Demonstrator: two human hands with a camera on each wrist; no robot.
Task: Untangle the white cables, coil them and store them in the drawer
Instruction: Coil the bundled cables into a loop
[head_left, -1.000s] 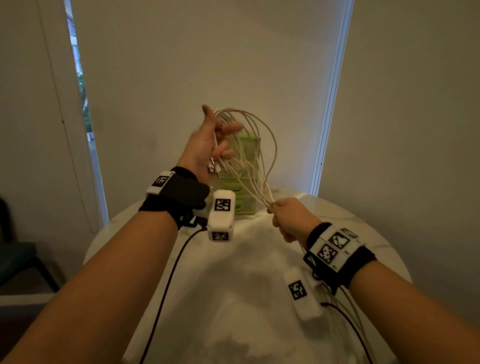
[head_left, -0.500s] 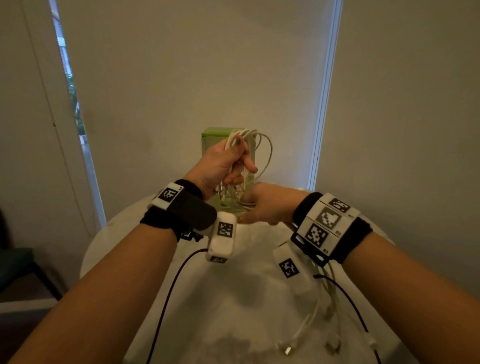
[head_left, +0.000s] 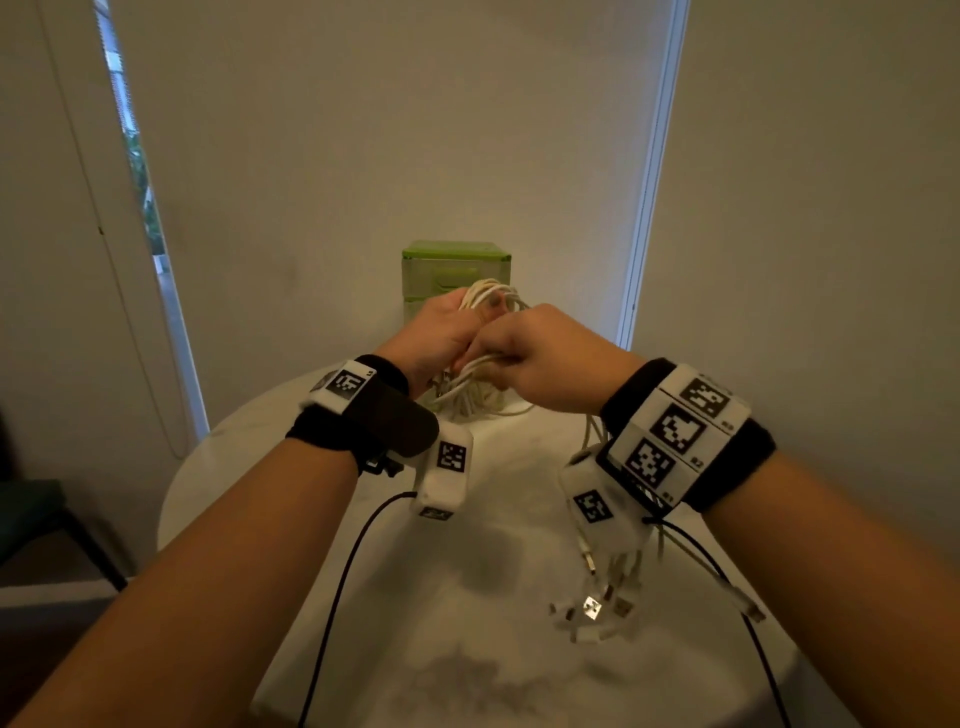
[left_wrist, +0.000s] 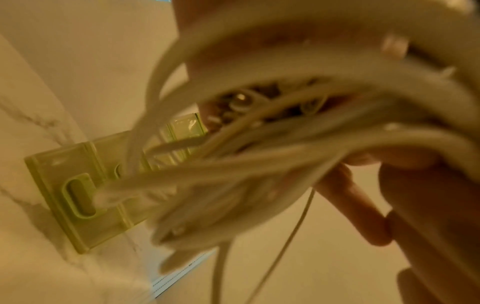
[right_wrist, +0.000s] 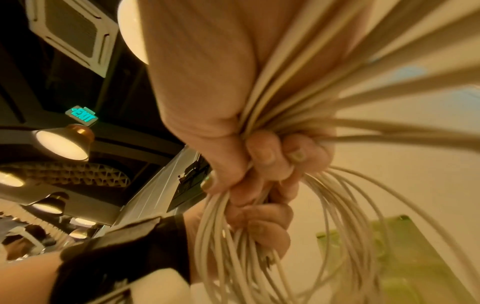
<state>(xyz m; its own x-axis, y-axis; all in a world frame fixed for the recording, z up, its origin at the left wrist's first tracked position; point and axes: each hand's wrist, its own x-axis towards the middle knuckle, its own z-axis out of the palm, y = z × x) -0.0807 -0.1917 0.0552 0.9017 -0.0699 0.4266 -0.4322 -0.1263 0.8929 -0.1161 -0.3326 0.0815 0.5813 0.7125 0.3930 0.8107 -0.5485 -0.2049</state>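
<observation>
At the far left of the head view a dark chair (head_left: 26, 512) stands beside the round marble surface (head_left: 291, 525). Left of centre, the left hand (head_left: 434, 335) is raised above the surface, its grip curled round the upper loops of the white cables (head_left: 491, 299). The left wrist view shows the same loops close and blurred, crossing in front of the fingers (left_wrist: 363, 207), so only the curl of the grip is plain there. Behind the hands, at the upper middle of the frame, the green drawer unit (head_left: 454, 267) stands on the far edge of the surface against the wall; its drawers look closed. Just right of centre, the right hand (head_left: 540, 356) touches the left one, its grip closed in a fist on the gathered strands. In the right wrist view its fingers (right_wrist: 265, 152) press the bundle against the palm, and the strands fan out below and to the right. Further right in the head view, loose cable lengths hang under the right wrist, and their connector ends (head_left: 592, 608) dangle over the lower right of the surface; whether they touch it cannot be told.
</observation>
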